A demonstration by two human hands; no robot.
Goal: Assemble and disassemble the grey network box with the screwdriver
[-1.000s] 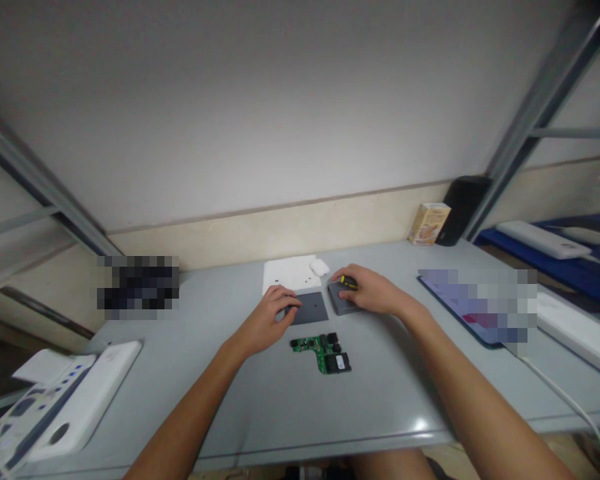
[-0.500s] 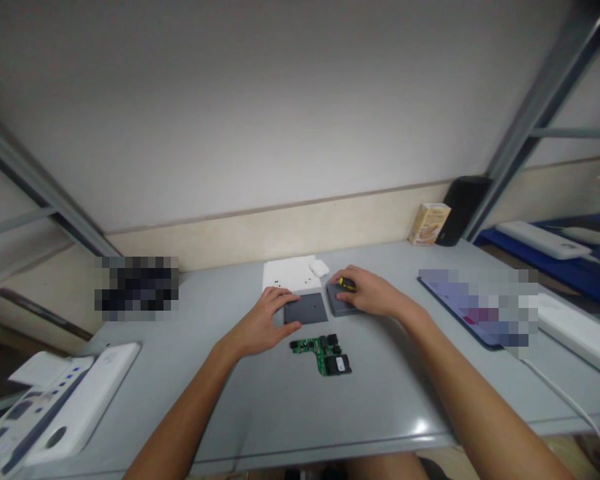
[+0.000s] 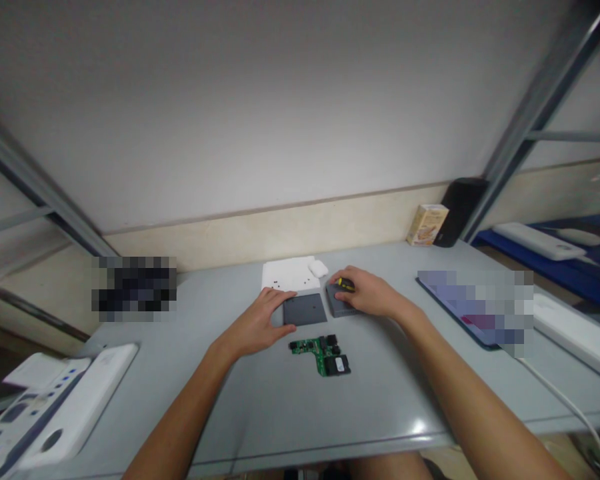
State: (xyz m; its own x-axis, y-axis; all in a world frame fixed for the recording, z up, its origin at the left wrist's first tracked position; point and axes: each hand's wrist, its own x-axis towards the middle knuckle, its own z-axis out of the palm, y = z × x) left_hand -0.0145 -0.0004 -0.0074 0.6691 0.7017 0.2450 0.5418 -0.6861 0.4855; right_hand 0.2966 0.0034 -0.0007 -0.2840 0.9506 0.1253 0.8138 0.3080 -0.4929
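A flat dark grey panel [image 3: 307,311] lies on the grey table, with my left hand [image 3: 260,321] at its left end. The fingers are spread, index along the far edge and thumb by the near corner. My right hand [image 3: 370,291] is closed on a small yellow-and-black screwdriver [image 3: 346,285]; its tip cannot be made out. Under those fingers sits a dark grey box-like casing [image 3: 341,307], partly hidden, just right of the panel. Nearer to me lies a green circuit board [image 3: 320,353] with black parts on it.
Behind the panel is a white sheet [image 3: 290,270] with several tiny dark screws and a white rounded case [image 3: 319,268]. A blurred tablet-like device [image 3: 473,307] and a white cable [image 3: 563,390] lie right. A white device [image 3: 93,407] stands left; a carton [image 3: 427,225] stands far right.
My left thumb and fingers have drawn back slightly to the left along the panel. The right hand keeps the screwdriver over the casing, nearly unmoved. The view shifts slightly.
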